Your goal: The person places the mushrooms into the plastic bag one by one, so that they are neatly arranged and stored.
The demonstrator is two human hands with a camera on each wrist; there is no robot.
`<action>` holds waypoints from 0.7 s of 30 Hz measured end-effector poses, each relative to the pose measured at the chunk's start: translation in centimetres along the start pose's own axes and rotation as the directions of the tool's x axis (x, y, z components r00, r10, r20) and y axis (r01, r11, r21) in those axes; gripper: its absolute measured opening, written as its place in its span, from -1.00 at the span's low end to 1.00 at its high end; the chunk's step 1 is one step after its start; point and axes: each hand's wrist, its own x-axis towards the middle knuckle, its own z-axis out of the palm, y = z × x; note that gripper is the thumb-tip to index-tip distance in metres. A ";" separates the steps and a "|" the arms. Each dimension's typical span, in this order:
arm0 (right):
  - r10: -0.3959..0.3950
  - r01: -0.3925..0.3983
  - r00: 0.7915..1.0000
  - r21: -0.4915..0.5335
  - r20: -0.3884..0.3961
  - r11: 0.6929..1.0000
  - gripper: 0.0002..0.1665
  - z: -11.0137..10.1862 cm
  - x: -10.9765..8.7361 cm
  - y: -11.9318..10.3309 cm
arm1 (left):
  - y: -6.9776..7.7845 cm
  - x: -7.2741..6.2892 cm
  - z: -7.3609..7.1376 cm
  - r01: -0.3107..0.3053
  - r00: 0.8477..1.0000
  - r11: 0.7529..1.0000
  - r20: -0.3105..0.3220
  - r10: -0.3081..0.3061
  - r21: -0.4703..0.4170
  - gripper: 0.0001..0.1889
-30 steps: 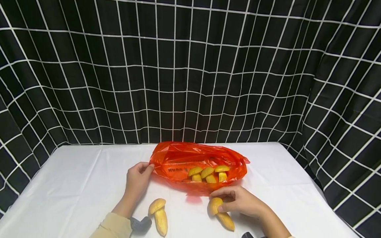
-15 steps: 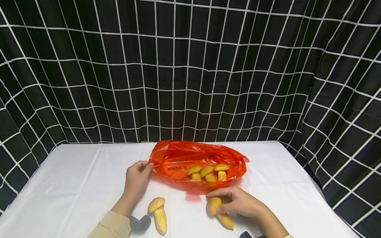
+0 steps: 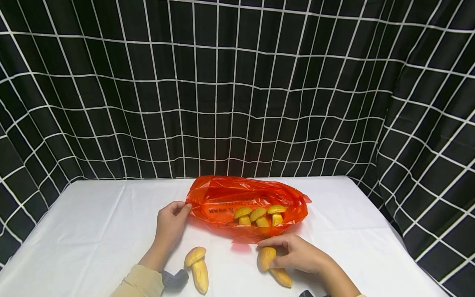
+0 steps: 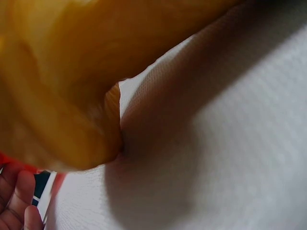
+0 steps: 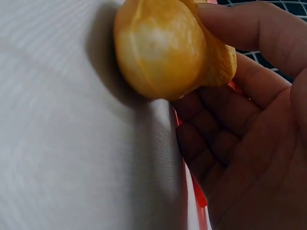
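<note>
My left hand [image 3: 171,222] pinches the left edge of a red plastic bag [image 3: 222,192] between thumb and fingers. The bag lies on its side with its mouth spread toward me. Three yellow mushrooms [image 3: 258,214] sit inside it, their lower ends partly hidden by the front edge. In front of the bag, my right hand [image 3: 298,252] grips another yellow mushroom [image 3: 281,277], thumb on the near side and fingers behind the cap. The right wrist view has this mushroom [image 5: 160,50] at the thumb tip, low over the white cloth. A loose mushroom [image 3: 200,274] lies near my left wrist.
A white cloth [image 3: 100,227] covers the table. Black curtains with a white grid [image 3: 222,95] hang behind and at both sides. A grey rounded device [image 3: 174,280] is at my left wrist, and a dark one [image 3: 306,293] shows near the right wrist.
My right hand has shifted very slightly left with its mushroom, which stays low at the table. The left hand keeps its hold, and the bag and loose mushroom look unmoved.
</note>
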 end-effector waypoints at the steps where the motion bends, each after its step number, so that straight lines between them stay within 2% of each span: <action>1: -0.009 0.009 1.000 -0.003 -0.002 1.000 -0.50 0.0 0.0 0.0 | 0.0 0.0 0.0 0.001 1.000 1.000 -0.001 -0.001 0.002 -0.79; 13: -0.006 0.006 1.000 -0.031 -0.011 1.000 -0.50 0.1 0.0 -0.2 | 0.0 0.0 0.0 -0.003 1.000 1.000 -0.001 0.003 0.008 -0.78; 21: -0.017 0.017 1.000 -0.007 -0.003 1.000 -0.49 0.2 0.0 -0.2 | 0.0 0.0 0.0 -0.005 1.000 1.000 -0.003 0.005 0.006 -0.79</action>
